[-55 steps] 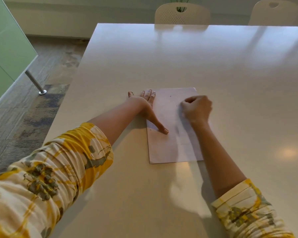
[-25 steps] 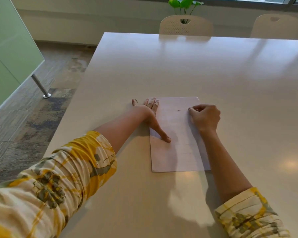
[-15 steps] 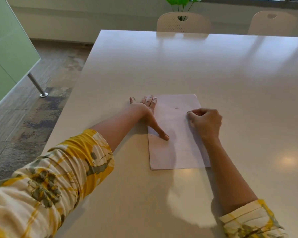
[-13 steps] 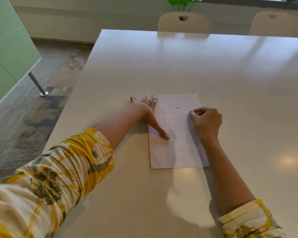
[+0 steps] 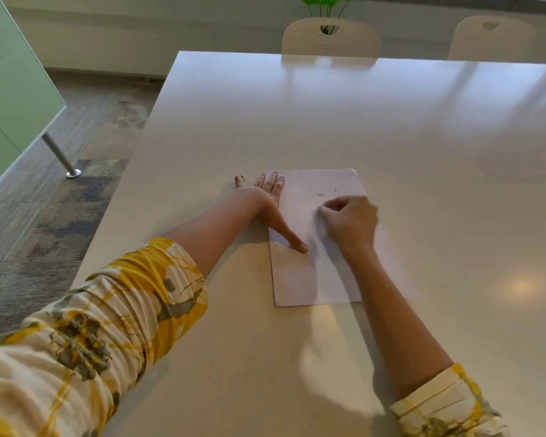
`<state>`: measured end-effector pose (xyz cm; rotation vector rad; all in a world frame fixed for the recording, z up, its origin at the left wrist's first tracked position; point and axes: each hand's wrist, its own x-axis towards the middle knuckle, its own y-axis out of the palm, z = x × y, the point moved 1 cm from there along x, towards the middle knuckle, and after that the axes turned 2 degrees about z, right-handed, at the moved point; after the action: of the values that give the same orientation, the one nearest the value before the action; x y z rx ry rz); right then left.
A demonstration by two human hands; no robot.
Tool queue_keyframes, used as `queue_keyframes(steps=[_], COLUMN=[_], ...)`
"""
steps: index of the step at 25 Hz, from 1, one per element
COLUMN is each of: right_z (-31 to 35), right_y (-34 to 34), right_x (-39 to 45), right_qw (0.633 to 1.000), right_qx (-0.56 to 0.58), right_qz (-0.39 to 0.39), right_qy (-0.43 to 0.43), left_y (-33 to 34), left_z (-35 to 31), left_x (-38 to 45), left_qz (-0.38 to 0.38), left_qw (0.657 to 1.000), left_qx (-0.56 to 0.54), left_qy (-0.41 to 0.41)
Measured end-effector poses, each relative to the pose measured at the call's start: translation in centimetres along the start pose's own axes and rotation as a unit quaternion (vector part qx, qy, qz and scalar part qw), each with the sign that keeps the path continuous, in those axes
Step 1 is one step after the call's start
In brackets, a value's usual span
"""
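Note:
A pale sheet of paper (image 5: 297, 279) lies flat on the white table (image 5: 297, 121), long side running away from me. My left hand (image 5: 265, 200) rests flat at the paper's left edge, fingers straight on the table and thumb pressed onto the sheet. My right hand (image 5: 350, 222) sits on the upper right part of the paper with its fingers curled into a fist. It is blurred, and I see nothing held in it. A few small dark marks show on the paper just beyond its knuckles.
Two beige chairs (image 5: 330, 39) (image 5: 492, 36) stand at the table's far edge, with a green plant (image 5: 328, 1) behind them. A green partition (image 5: 7, 89) on a metal leg (image 5: 60, 156) stands over the floor to the left. The table's left edge runs near my left elbow.
My right fist has slid a little to the left across the paper and is blurred by motion. My left hand and the paper have stayed where they were.

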<state>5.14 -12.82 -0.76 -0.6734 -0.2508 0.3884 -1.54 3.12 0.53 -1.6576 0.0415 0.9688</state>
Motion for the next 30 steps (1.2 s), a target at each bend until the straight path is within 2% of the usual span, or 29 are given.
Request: queue_keyframes(steps=[2, 3, 6, 8, 9, 12, 13, 17, 19, 23, 28, 30], right_z=[1.0, 0.7, -1.8, -2.2, -1.5, 0.7, 0.6, -2.8, -2.7, 0.5, -3.7, -3.2], right_y=[2.3, 2.0, -1.7, -2.5, -1.8, 2.2, 2.4, -3.2, -3.4, 1.6, -4.5, -4.1], right_x=[-1.7, -1.6, 0.4, 0.9, 0.5, -2.4, -2.7, 0.7, 1.1, -2.0, 1.5, 1.7], right_qw=[0.996, 0.996, 0.999, 0.997, 0.998, 0.996, 0.995, 0.997, 0.996, 0.997, 0.996, 0.996], right_qx=[0.024, 0.033, 0.005, -0.027, -0.025, 0.025, 0.036, 0.013, -0.021, 0.028, -0.001, -0.009], right_qz=[0.07, 0.067, -0.024, -0.066, -0.06, 0.059, 0.066, -0.05, -0.067, 0.059, -0.066, -0.069], right_qy=[-0.046, -0.041, 0.023, 0.029, 0.014, -0.056, -0.063, 0.056, 0.053, -0.05, 0.065, 0.062], left_y=[0.2, 0.2, 0.0, 0.0, 0.0, 0.0, 0.1, -0.1, -0.2, -0.2, -0.2, -0.2], left_z=[0.0, 0.0, 0.0, 0.0, 0.0, -0.2, -0.2, -0.2, -0.3, -0.4, -0.2, -0.2], left_x=[0.1, 0.2, 0.0, 0.0, 0.0, 0.2, 0.2, -0.2, -0.2, -0.1, -0.3, -0.2], left_qz=[-0.012, -0.012, 0.006, 0.007, 0.007, -0.007, -0.007, 0.008, 0.008, 0.001, 0.009, 0.009], left_qw=[1.0, 1.0, 1.0, 1.0, 1.0, 1.0, 1.0, 1.0, 1.0, 1.0, 1.0, 1.0], left_qx=[0.006, 0.006, -0.015, -0.015, -0.009, 0.022, 0.022, 0.001, 0.002, 0.017, 0.003, 0.004], left_qy=[0.004, 0.004, 0.002, 0.001, -0.001, -0.005, -0.005, -0.001, -0.001, -0.007, -0.001, -0.002])
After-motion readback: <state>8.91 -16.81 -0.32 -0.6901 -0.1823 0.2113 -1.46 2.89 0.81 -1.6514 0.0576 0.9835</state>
